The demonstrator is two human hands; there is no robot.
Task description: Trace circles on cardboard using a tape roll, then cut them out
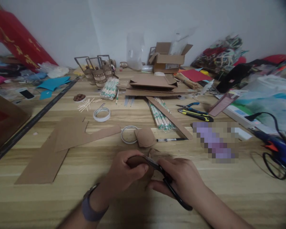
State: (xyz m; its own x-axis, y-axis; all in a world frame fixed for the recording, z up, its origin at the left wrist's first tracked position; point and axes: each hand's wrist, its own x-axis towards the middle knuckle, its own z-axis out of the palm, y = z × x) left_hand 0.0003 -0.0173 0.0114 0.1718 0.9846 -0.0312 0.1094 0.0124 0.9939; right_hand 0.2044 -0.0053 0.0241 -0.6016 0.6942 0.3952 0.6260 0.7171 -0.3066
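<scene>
My left hand [127, 170] is closed on a small piece of brown cardboard [135, 161], with the thumb pressed on its near side. Black-handled scissors [167, 181] are in my right hand [183, 175]. Their blades reach to the cardboard's edge beside my left thumb. Small cardboard scraps [157, 154] show just beyond the blades. Farther off lie a rounded cardboard piece [146, 137], a tape roll [129, 135] that it partly overlaps, and a pen [171, 139].
Cut cardboard sheets [44, 159] lie at left near a second tape roll [101, 114]. A yellow utility knife [196, 115] and pliers [189, 105] rest to the right. A blue glue gun [276, 148] with a looping cord is at far right. Small lanterns [98, 76] stand behind.
</scene>
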